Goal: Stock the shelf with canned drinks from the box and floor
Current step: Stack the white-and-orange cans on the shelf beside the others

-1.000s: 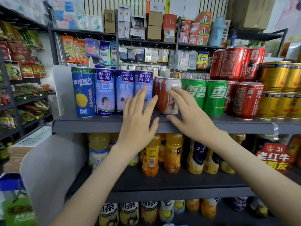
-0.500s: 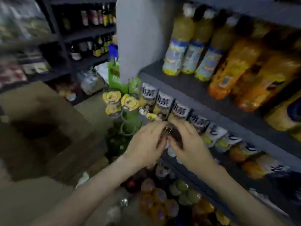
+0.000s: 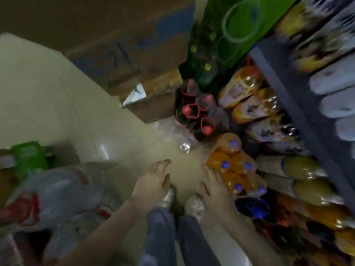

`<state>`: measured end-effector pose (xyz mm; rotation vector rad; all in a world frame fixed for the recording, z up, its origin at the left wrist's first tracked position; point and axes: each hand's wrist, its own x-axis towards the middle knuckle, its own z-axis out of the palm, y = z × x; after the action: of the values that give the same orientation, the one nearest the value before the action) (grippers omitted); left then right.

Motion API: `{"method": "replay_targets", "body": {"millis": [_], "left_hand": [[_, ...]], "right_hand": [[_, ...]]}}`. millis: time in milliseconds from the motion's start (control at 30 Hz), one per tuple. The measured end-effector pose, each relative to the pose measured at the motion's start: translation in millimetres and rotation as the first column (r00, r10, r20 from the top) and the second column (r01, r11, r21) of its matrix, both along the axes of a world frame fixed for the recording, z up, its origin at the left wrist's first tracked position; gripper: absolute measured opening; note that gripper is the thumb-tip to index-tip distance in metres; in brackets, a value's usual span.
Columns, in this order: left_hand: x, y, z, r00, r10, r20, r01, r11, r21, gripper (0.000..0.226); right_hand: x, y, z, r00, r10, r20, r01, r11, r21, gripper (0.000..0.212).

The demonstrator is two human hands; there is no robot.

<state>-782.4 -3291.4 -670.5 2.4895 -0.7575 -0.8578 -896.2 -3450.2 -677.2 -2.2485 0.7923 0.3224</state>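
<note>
Head view (blurred), left hand [image 3: 153, 182] and right hand [image 3: 214, 189] both slack, empty, five blue-capped orange bottles [image 3: 231, 172], two shoes [image 3: 195, 206]

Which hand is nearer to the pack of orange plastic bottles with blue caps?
Right. The right hand is beside the orange bottle pack; the left hand is apart, farther left.

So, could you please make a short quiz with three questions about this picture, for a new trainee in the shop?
1. True or false: the left hand holds a can.
2. Which caps do the orange bottles near the right hand have? A) red B) blue C) white
3. Fill in: the cardboard box stands on the ____.

Key: 1 false, the hand is empty; 2 B; 3 floor.
</note>
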Motion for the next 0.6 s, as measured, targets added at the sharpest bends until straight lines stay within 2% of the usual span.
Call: {"method": "replay_targets", "body": {"millis": [133,233,333,400,500,600], "left_hand": [[-14.7,26.8,-130.6,0.995,0.07,-0.074,-0.067,0.997,0.038,0.051],[-17.6,39.1,-211.2,0.986,0.131,-0.105,-0.127,0.991,0.048,0.053],[-16.9,47.2,-279.4,0.986,0.153,-0.073,-0.152,0.988,0.028,0.043],[-16.6,50.9,-321.7,0.981,0.173,-0.082,-0.172,0.985,0.022,0.044],[-21.3,52.1,-369.2,0.974,0.203,-0.1,-0.203,0.979,0.008,0.045],[-32.0,50.7,-396.4,0.965,0.22,-0.14,-0.219,0.975,0.021,0.045]], "right_hand": [[-1.5,33.1,-146.7,0.992,-0.059,-0.108,0.074,0.987,0.141,0.05],[12.6,50.1,-244.9,0.94,-0.224,-0.256,0.282,0.934,0.218,0.064],[28.7,53.7,-332.4,0.856,-0.409,-0.316,0.482,0.853,0.202,0.081],[39.9,47.5,-379.1,0.817,-0.517,-0.256,0.563,0.811,0.161,0.093],[56.1,34.1,-426.7,0.816,-0.573,-0.075,0.578,0.81,0.095,0.102],[65.8,28.1,-461.5,0.815,-0.559,0.15,0.546,0.829,0.121,0.095]]}}
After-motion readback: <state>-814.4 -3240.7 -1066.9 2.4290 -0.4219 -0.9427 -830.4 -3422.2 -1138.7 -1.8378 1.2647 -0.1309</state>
